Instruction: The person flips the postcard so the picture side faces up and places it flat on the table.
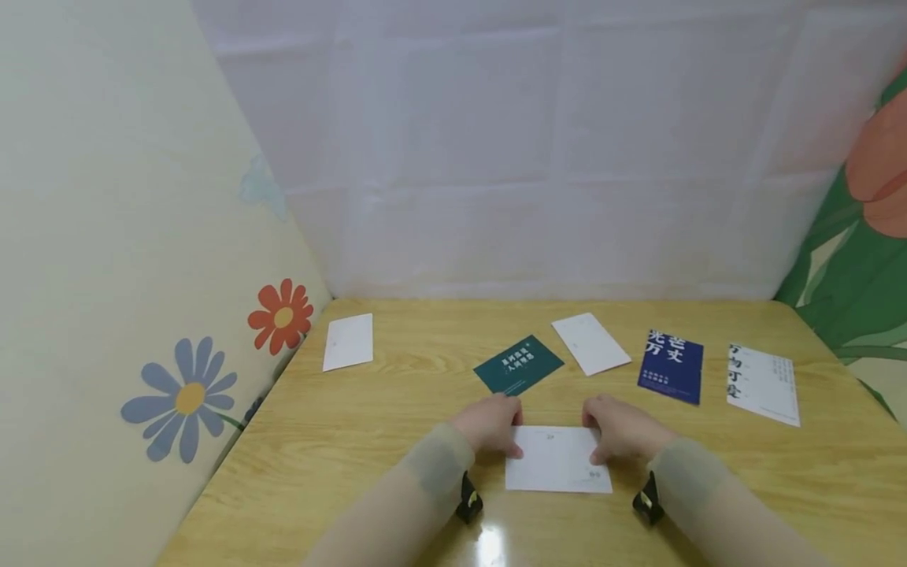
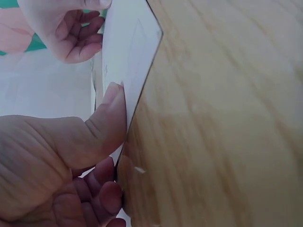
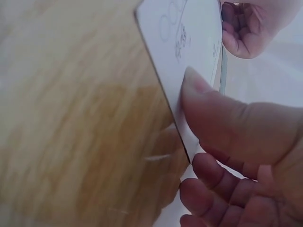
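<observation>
A white postcard (image 1: 557, 466) with small grey print lies low over the wooden table in front of me, its long side running left to right. My left hand (image 1: 490, 425) pinches its left edge, thumb on the upper face and fingers curled at the rim. At the right edge my right hand (image 1: 627, 429) pinches it the same way. In the right wrist view, the postcard (image 3: 166, 52) tilts a little, and faint circles show near its corner. The left wrist view has the left thumb (image 2: 106, 118) flat on the card's face; its underside is hidden.
Beyond the hands, a green card (image 1: 520, 365) and a white card (image 1: 591, 344) lie on the table (image 1: 397, 472). Rightward are a dark blue card (image 1: 671, 367) and a white card with black characters (image 1: 764, 386). Another white card (image 1: 349, 342) is far left. A white cloth (image 1: 538, 157) hangs behind.
</observation>
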A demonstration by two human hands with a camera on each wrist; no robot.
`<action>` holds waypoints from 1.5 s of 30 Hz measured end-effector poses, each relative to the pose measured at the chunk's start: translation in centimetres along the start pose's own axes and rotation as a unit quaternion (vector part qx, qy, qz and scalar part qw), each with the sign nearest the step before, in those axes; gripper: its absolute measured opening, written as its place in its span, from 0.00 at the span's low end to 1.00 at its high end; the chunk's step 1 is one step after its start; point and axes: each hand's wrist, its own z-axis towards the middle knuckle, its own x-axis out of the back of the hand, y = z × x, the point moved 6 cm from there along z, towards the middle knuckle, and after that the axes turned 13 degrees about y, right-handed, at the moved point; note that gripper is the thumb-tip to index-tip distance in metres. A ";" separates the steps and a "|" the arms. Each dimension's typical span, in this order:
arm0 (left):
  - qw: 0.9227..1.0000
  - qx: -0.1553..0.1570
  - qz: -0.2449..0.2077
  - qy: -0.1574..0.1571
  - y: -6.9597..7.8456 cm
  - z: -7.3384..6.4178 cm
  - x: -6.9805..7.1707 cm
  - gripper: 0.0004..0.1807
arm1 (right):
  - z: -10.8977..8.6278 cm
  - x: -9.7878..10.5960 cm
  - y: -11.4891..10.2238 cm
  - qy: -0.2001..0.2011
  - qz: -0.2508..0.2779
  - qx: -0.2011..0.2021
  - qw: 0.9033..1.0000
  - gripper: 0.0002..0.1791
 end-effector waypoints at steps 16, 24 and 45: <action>1.000 0.004 0.002 0.001 -0.1 0.3 0.4 0.18 | 0.6 0.3 0.1 -0.008 0.016 -0.010 1.000 0.23; 1.000 0.002 0.003 0.011 0.0 0.1 0.5 0.19 | 0.7 0.1 0.1 -0.009 0.043 -0.020 0.999 0.23; 0.994 0.016 -0.101 0.027 -1.5 0.0 -0.3 0.07 | 0.3 -0.3 1.4 0.003 0.091 -0.038 0.995 0.07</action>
